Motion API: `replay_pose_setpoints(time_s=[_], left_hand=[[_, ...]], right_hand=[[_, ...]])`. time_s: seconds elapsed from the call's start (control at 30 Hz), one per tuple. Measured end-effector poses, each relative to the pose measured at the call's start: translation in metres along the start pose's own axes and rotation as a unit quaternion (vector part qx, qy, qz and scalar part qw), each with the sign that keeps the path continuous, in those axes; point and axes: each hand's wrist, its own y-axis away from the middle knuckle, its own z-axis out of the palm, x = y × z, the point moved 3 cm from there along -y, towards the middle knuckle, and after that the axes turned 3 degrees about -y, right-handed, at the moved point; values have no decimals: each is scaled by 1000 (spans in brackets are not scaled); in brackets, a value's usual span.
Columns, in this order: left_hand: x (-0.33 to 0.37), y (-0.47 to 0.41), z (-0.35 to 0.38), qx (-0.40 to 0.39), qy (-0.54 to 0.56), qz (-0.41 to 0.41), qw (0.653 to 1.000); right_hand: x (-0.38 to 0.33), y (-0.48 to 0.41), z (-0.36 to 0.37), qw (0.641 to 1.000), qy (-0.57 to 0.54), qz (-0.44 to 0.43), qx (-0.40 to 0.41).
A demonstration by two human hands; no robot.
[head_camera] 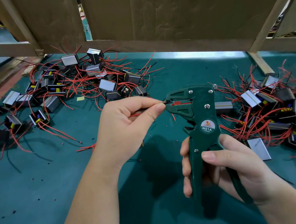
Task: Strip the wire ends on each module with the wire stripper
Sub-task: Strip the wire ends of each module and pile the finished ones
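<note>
My right hand (220, 168) grips the handles of a dark green wire stripper (199, 117), held upright with its jaws pointing left. My left hand (126, 121) pinches thin wires (164, 102) between thumb and forefinger and holds their ends in the stripper's jaws, beside the red stop inside. A red wire shows inside my left palm. The module those wires belong to is hidden under my left hand. One pile of black modules with red wires (78, 82) lies at the back left, another pile of modules (274, 109) lies at the right.
The work surface is a teal mat (42, 196) dotted with small bits of stripped insulation. A cardboard wall (170, 14) and wooden frame close the back. A wooden strip (260, 63) lies at the right rear.
</note>
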Motion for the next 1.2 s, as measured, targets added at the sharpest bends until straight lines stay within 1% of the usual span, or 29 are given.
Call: replay_pose_setpoints(time_s=[0.13, 0.23, 0.3, 0.37, 0.47, 0.5, 0.57, 0.6, 0.63, 0.7, 0.77, 0.8, 0.83, 0.9, 0.97, 1.07, 1.13, 1.2], left_hand=[[0, 0, -2, -13, -29, 11, 999], [-3, 0, -2, -22, -57, 10, 998], [-6, -1, -1, -33, -78, -4, 996], [-13, -2, 0, -61, -107, -28, 992], [-20, -3, 3, -95, -141, -48, 984], [-21, -2, 5, -100, -152, -49, 982], [-23, -1, 8, -105, -176, -48, 978], [-22, -2, 7, -96, -170, -46, 980], [-21, -3, 6, -76, -140, -48, 986], [-17, -6, 0, -29, -28, -63, 997], [-12, -7, -4, 12, 66, -65, 996], [-11, -7, -5, 25, 100, -65, 993], [-11, -7, -5, 32, 133, -67, 988], [-12, -6, -3, 28, 186, -80, 979], [-11, -6, -1, 15, 182, -82, 980], [-12, -6, 3, -4, 127, -87, 988], [-14, -5, 5, -9, 123, -103, 987], [-16, -4, 7, -20, 160, -124, 979]], right_hand=[[-1, 1, 0, 1000, 19, 9, 19], [1, 0, 0, 999, 9, 13, 51], [3, 0, 2, 998, -8, 12, 65], [5, -1, 7, 997, -22, 5, 73], [8, -6, 9, 992, -43, -14, 120], [9, -8, 8, 991, -55, -11, 123], [8, -11, 8, 991, -100, -9, 89], [6, -12, 6, 988, -131, -17, 74], [3, -12, 3, 984, -158, -31, 71], [-3, -11, -4, 976, -185, -47, 101], [-5, -11, -10, 973, -189, -17, 132], [-4, -11, -11, 973, -185, 7, 136], [-1, -11, -10, 975, -179, 31, 129], [4, -12, -2, 979, -171, 61, 92], [9, -11, 7, 983, -165, 66, 39], [11, -11, 17, 987, -153, 46, -21], [11, -11, 19, 988, -147, 33, -34], [10, -12, 20, 989, -141, 31, -34]])
